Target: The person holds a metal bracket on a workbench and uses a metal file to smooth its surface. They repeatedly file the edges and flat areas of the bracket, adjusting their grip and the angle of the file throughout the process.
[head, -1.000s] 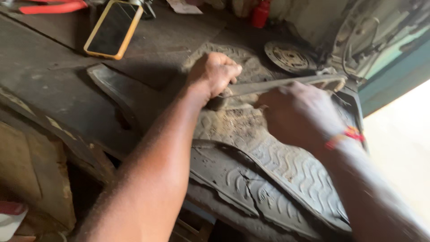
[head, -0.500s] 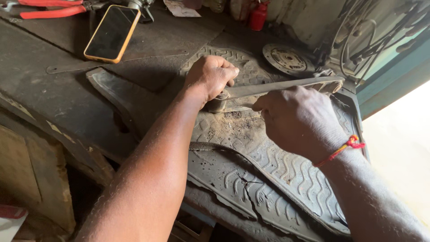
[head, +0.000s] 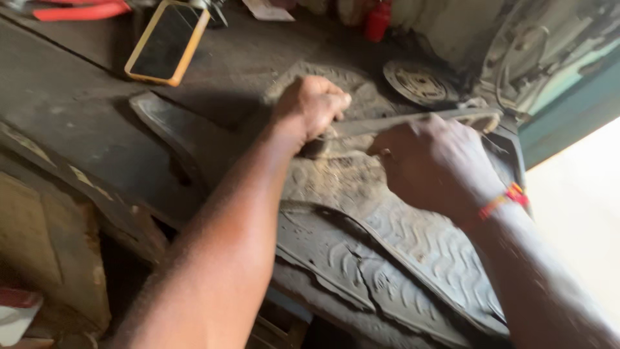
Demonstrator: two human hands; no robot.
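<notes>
While gripped: bar point(head: 400, 121) between both hands' fingers point(head: 332, 110)

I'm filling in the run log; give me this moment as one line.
left hand: fist shut on bar end | right hand: on flat metal bar | under: ribbed rubber mat | nearby: phone, grinding disc

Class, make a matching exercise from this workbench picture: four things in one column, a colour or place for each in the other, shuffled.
Things:
1. phone
2. left hand
3. round disc
4. wrist band

Colour or place:
A. red and orange, on the right wrist
B. yellow-edged, dark screen, lying far left
C. closed on the long metal piece
D. flat on the bench beyond the metal piece

Pairs: 1-B, 2-C, 3-D, 4-A
</notes>
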